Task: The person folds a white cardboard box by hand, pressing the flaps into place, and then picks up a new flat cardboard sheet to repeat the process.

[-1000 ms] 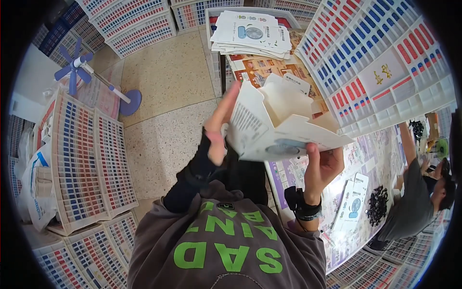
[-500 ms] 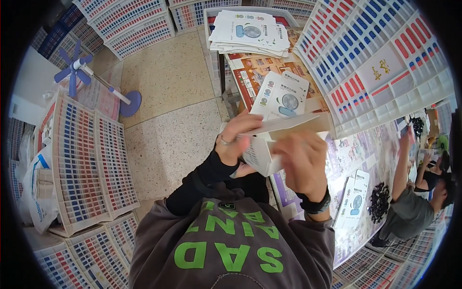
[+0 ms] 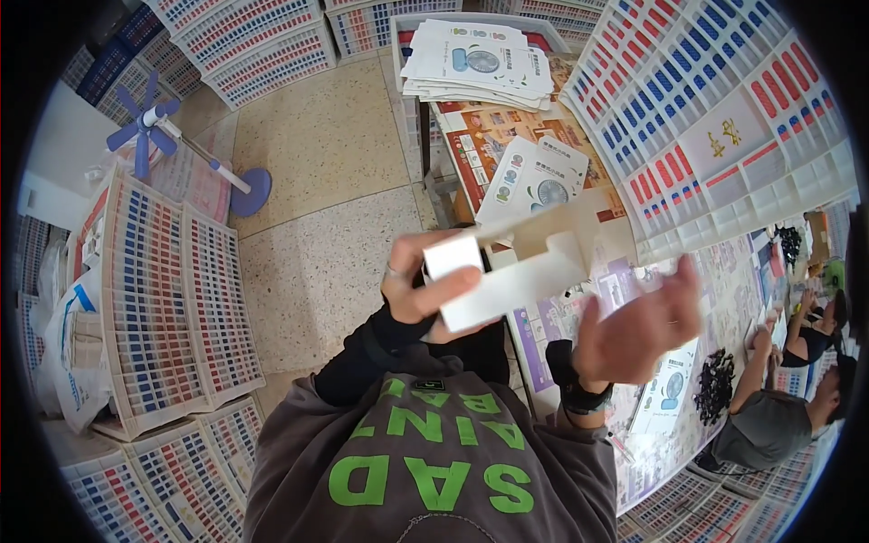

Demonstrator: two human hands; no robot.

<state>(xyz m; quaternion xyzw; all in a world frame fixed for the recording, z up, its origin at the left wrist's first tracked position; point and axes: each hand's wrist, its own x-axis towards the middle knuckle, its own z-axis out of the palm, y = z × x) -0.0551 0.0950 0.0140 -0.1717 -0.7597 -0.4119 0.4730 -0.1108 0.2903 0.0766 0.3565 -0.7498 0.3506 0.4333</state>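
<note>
My left hand [image 3: 418, 288] grips a white cardboard box [image 3: 511, 276], partly folded, held in front of my chest with its flaps sticking up. My right hand [image 3: 638, 319] hovers just right of the box, fingers spread and blurred, not touching it. A black band sits on my right wrist. Below the box lies a table [image 3: 634, 452] covered with printed sheets. A flat box blank with a fan picture [image 3: 534, 176] rests on the table just beyond the box.
A stack of flat box blanks [image 3: 475, 59] sits at the table's far end. White crates of red and blue items [image 3: 724, 118] flank right, more crates [image 3: 154, 299] left. A blue standing fan [image 3: 149, 127] is on the floor. Two other people [image 3: 797, 398] work at lower right beside black parts [image 3: 715, 385].
The flat blank held wide open a second ago has been folded into a box shape. My right hand has let go and moved off to the right.
</note>
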